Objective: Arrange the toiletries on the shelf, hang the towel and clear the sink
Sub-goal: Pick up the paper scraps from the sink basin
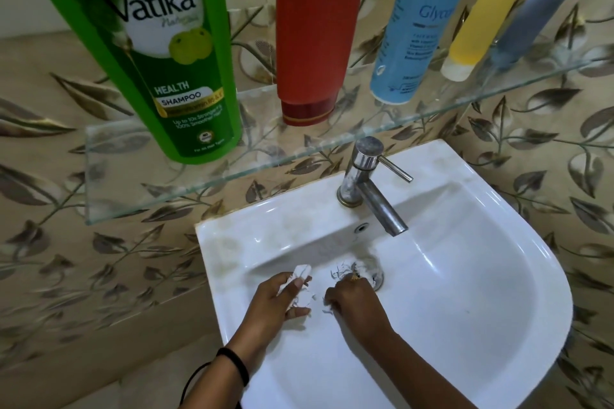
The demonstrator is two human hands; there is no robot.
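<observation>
Fingers (300,282) of left hand (279,299) clench paper scraps (300,272); right hand (354,297) pinches shreds (345,271) at sink (465,276) drain. Light, soft, likely tears easily; gather in bunches.

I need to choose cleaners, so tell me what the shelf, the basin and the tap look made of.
Shelf: clear glass, since the wall tiles show through it and its edge is greenish.
Basin: glossy white ceramic by its look, with bright reflections and some yellowish staining near the back.
Tap: metal, probably steel or chrome, dulled by whitish deposits.
</observation>
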